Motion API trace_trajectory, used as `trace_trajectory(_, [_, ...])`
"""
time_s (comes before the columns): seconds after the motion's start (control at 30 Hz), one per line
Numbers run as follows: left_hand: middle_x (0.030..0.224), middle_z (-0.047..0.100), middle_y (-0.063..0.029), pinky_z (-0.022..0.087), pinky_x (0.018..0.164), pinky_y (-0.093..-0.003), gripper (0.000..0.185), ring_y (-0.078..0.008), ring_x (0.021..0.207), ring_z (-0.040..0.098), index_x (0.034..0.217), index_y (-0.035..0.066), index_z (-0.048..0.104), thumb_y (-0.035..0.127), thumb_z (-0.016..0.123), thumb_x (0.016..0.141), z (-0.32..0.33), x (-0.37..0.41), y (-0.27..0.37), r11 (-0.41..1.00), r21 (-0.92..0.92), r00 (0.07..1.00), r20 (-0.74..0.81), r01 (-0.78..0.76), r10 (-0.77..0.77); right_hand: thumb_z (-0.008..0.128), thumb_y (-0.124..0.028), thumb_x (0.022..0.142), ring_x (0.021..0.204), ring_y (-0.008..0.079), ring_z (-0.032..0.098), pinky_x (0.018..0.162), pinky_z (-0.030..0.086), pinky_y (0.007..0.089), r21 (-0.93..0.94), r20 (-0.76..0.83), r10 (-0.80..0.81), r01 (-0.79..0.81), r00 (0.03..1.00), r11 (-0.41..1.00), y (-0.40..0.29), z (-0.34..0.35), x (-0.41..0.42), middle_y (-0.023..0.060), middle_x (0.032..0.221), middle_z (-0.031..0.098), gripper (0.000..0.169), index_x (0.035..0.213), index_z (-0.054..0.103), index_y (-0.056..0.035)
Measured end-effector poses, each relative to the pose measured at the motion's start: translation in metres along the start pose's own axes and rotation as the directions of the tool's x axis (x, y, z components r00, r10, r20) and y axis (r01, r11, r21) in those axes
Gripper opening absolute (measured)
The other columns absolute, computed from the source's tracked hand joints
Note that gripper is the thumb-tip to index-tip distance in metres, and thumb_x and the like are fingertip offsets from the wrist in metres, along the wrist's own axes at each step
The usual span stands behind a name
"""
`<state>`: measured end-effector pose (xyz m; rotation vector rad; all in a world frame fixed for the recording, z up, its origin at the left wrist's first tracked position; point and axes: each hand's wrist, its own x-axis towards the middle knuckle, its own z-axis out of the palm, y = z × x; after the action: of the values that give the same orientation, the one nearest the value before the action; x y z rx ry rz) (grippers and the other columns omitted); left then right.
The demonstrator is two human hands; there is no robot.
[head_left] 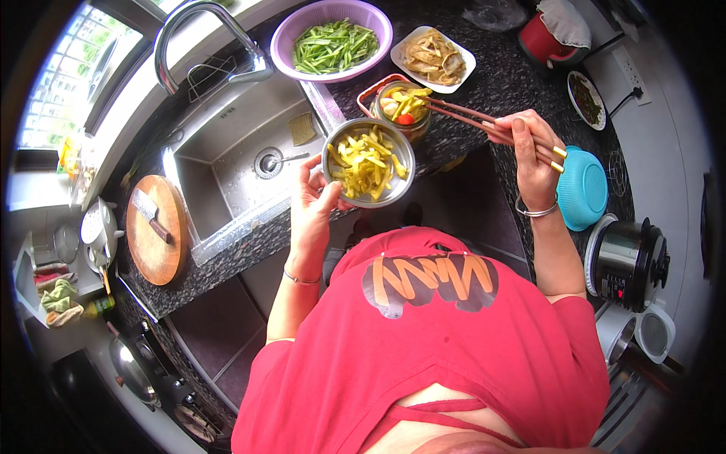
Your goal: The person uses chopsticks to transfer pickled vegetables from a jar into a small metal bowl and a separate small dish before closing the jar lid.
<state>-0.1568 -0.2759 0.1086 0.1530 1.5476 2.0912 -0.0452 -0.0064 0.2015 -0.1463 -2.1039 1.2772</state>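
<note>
My left hand [320, 190] grips the rim of a round metal bowl [407, 187], tilted slightly and heaped with yellow pickled strips [366, 162]. Between the fingers of my right hand [530, 150] is a pair of brown chopsticks [473, 120] with gold ends. Their tips reach the mouth of a glass jar [418, 131], among yellow strips, pale pieces and a red one. Just beyond the bowl, that jar stands on the dark stone counter [479, 74]. Behind it lies a red-rimmed tray or lid [368, 93], partly hidden.
Beyond the jar are a purple colander [278, 48] of cut green vegetables and a white dish [469, 63] of sliced food. A steel sink [238, 153] with a faucet [212, 8] lies left. A cleaver [148, 211] rests on a round cutting board [153, 255]. Right are a turquoise basin [584, 187] and an electric cooker [624, 267].
</note>
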Motion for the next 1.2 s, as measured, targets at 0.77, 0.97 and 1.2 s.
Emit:
trace_trajectory(0.77, [0.086, 0.056, -0.0048, 0.050, 0.057, -0.0204, 0.047, -0.0088, 0.067, 0.056, 0.128, 0.004, 0.039, -0.001, 0.054, 0.083, -0.008, 0.003, -0.016, 0.999, -0.035, 1.000, 0.029, -0.002, 0.003, 0.051, -0.005, 0.091, 0.069, 0.0163, 0.060, 0.063, 0.050, 0.0250, 0.068, 0.231, -0.011, -0.005, 0.973, 0.998, -0.050, 0.001, -0.006, 0.0138, 0.086, 0.061, 0.016, 0.091, 0.063, 0.0056])
trace_trajectory(0.97, [0.078, 0.052, -0.0028, 0.050, 0.056, -0.0213, 0.048, -0.0078, 0.060, 0.054, 0.127, 0.001, 0.039, -0.002, 0.055, 0.082, -0.004, 0.003, -0.013, 0.998, -0.059, 1.000, -0.027, 0.005, -0.007, 0.040, -0.020, 0.098, 0.076, 0.0204, 0.067, 0.066, 0.058, 0.0273, 0.078, 0.000, 0.219, -0.218, 0.976, 0.973, -0.034, -0.014, 0.006, 0.0111, 0.082, 0.060, 0.033, 0.091, 0.057, 0.0064])
trace_trajectory(1.2, [0.080, 0.053, -0.0038, 0.051, 0.057, -0.0217, 0.049, -0.0081, 0.061, 0.054, 0.127, 0.000, 0.038, -0.002, 0.056, 0.082, -0.006, 0.005, -0.013, 0.998, -0.070, 1.000, -0.020, 0.006, -0.007, 0.046, -0.025, 0.096, 0.071, 0.0241, 0.067, 0.061, 0.059, 0.0281, 0.321, -0.097, 0.464, -0.414, 0.881, 0.852, 0.021, -0.002, 0.008, 0.0149, 0.083, 0.062, 0.033, 0.092, 0.059, 0.0050])
